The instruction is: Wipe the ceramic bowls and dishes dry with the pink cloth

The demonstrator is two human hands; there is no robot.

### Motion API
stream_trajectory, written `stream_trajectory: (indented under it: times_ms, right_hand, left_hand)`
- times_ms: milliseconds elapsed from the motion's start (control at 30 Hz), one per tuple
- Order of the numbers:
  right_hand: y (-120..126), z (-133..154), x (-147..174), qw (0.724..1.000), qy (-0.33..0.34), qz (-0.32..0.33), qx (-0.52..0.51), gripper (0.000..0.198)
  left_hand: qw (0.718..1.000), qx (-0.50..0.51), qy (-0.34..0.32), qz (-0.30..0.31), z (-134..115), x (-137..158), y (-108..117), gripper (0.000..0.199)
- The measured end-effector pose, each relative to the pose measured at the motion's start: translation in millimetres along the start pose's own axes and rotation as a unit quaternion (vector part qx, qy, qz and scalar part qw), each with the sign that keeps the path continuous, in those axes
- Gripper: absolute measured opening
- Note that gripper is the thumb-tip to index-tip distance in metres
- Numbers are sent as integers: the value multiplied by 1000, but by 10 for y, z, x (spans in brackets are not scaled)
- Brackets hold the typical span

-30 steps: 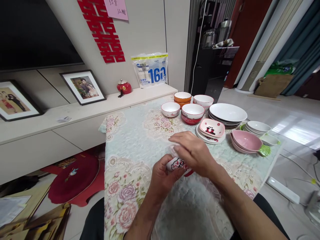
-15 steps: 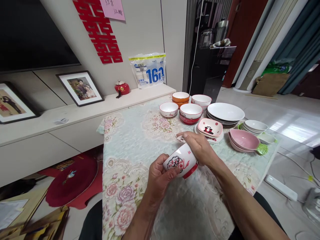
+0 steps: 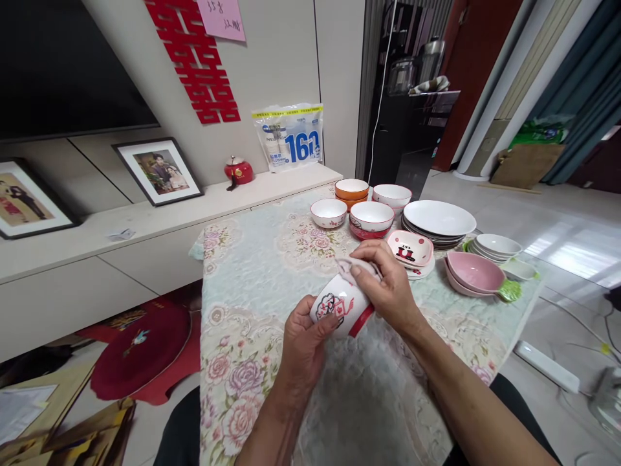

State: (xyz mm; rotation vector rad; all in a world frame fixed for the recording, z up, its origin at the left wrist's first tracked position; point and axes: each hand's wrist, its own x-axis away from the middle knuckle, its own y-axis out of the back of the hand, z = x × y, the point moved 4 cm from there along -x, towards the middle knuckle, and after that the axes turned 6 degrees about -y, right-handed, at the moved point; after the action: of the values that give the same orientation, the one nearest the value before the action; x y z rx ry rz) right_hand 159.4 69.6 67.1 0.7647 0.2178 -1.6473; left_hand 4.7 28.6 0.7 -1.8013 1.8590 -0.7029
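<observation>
A white bowl [image 3: 342, 303] with a red foot and a black-and-red blossom pattern is tilted on its side above the table. My left hand [image 3: 308, 333] grips it from the lower left, its thumb across the painted side. My right hand [image 3: 388, 281] pinches a pale cloth [image 3: 358, 266] between thumb and fingers, pressing it over the bowl's upper right edge. The bowl's inside faces away and is hidden, and so are most of my left fingers.
A floral tablecloth [image 3: 242, 259] covers the table. Bowls [image 3: 371, 213], square cat dishes [image 3: 410, 247], large plates [image 3: 439, 217] and pink leaf-shaped dishes [image 3: 475, 272] stand along its far right side. A cabinet ledge [image 3: 213, 200] with picture frames borders the left.
My right hand has shifted up and left with the cloth, which now shows more over the bowl's edge. The bowl has turned and moved slightly left in my left hand.
</observation>
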Motion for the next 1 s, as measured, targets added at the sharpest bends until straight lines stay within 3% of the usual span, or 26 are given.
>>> stream_trajectory:
  times_ms: [100,167,333,500,600,733,833,900,1000]
  right_hand:
    - [0,-161,25,992,-99,-83,-6,8]
    - [-26,-173,54,988,-119,-96,-2,9]
    - [-123,75,111,1000,12,-9,-26,6]
    - [-219,241,138,981,149,117,32,8]
    - [-177,95,75,983,130,126,5,8]
    - [-49,-186,-8,996,37,75,-14,9]
    - [6,-223,-8,999,0,32,25,8]
    - [-1,-150,16,999,2,9,37,7]
    - [-118,41,86,995,60,47,71,5]
  left_hand:
    - [1000,18,-10,-23,-21,-13,2,29]
    - [999,26,-14,-32,-30,-21,-2,29]
    - [997,66,-23,-35,-55,-51,2,28]
    - [993,104,-44,-31,-77,-83,39,23]
    - [991,122,-43,-40,-60,-98,60,23]
    - [981,150,-53,-107,-54,-137,130,23]
    - [971,169,-61,-156,-66,-157,174,21]
    - [969,177,-57,-162,-69,-163,174,20]
    - [971,184,-43,-147,-69,-167,155,20]
